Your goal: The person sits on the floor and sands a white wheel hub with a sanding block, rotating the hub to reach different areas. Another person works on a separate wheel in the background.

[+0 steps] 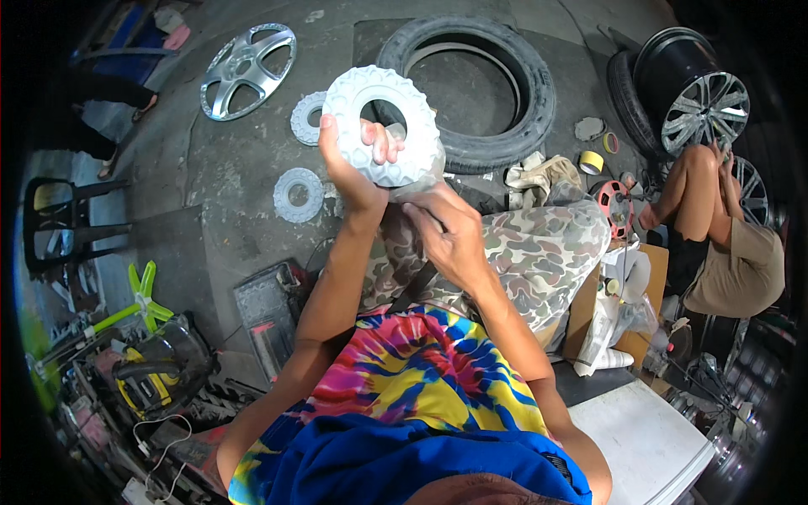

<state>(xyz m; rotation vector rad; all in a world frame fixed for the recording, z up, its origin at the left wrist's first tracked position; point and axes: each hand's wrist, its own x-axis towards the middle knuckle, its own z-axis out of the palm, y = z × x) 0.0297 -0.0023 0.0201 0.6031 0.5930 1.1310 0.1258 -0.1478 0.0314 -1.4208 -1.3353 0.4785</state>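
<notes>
My left hand grips a pale white ring-shaped disc with a scalloped raised pattern, its fingers coming through the centre hole and its thumb at the rim. Just below the disc, my right hand is closed, fingertips pinched close to my left wrist. A greyish translucent patch shows between that hand and the disc; what the fingers hold is not clear. Two similar pale rings lie on the floor: one ring partly behind the held disc, another ring nearer to me.
A large tyre lies ahead, with a silver five-spoke wheel cover to its left. On the right, another person crouches at a black wheel rim. Yellow tape, a cardboard box and a dark toolbox are near me.
</notes>
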